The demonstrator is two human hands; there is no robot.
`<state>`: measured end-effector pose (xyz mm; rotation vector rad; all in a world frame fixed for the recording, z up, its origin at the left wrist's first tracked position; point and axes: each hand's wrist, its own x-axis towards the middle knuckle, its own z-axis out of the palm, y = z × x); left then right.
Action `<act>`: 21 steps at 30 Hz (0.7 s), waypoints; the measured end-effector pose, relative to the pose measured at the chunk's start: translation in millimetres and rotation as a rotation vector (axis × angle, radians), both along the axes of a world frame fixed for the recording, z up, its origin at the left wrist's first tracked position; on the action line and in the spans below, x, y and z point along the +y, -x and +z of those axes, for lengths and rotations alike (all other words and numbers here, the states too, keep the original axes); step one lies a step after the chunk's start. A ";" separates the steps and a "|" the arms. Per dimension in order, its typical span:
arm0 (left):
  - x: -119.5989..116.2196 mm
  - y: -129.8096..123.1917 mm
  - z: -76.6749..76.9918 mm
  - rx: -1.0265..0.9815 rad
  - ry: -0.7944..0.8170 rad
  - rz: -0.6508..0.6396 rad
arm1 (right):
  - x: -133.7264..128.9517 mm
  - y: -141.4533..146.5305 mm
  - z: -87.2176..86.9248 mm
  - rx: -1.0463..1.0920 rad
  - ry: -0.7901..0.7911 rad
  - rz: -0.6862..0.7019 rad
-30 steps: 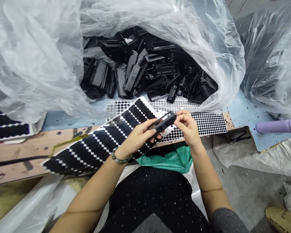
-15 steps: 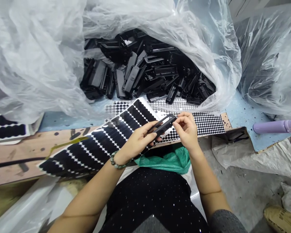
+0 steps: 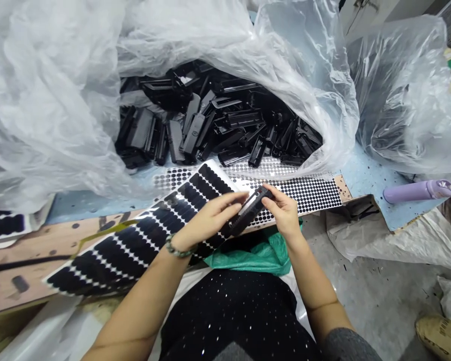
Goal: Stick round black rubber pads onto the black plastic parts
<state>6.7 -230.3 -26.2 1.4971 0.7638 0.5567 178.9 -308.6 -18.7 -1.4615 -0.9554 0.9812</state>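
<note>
A long black plastic part (image 3: 244,215) with a textured face is held tilted over the table's front edge. My right hand (image 3: 283,206) grips its upper right end between thumb and fingers. My left hand (image 3: 212,215) is just left of the part, fingers stretched out and thumb apart from them; whether the fingertips touch the part is unclear. Beneath my left hand and wrist lies a sheet of black stickers (image 3: 143,250) in rows, sloping over the table edge. A white sheet of small black dots (image 3: 311,193) lies behind my right hand.
A large clear plastic bag (image 3: 300,55) lies open ahead, with many black plastic parts (image 3: 195,125) inside. Another plastic bag (image 3: 402,100) stands at right, near a purple bottle (image 3: 417,190). Green woven material (image 3: 255,255) hangs below the table edge (image 3: 18,286).
My left hand has let go of the black plastic part and its fingers have straightened. My right hand has taken hold of the upper end, and the part has turned steeper.
</note>
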 end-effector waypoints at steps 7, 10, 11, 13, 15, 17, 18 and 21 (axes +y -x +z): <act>77.6 -71.1 -22.7 0.438 -0.533 0.188 | -16.6 -17.1 -22.9 -0.377 0.104 0.165; 86.2 -95.9 -28.3 0.487 -0.616 0.186 | -9.5 -27.0 -35.1 -0.502 0.128 0.020; 85.8 -102.5 -29.2 0.483 -0.654 0.163 | -5.6 -28.6 -38.8 -0.546 0.149 0.015; 83.6 -113.5 -30.6 0.508 -0.714 0.102 | 2.6 -27.8 -44.9 -0.633 0.213 0.052; 83.4 -121.4 -31.7 0.561 -0.704 0.071 | 9.8 -22.0 -48.5 -0.696 0.270 0.093; 86.4 -124.9 -31.9 0.606 -0.670 0.092 | 14.4 -14.0 -49.1 -0.725 0.309 0.106; 88.6 -124.7 -31.0 0.622 -0.658 0.103 | 15.7 -10.3 -48.4 -0.736 0.328 0.107; 93.4 -115.9 -23.6 0.627 -0.640 0.141 | 17.0 -3.8 -44.1 -0.754 0.387 0.116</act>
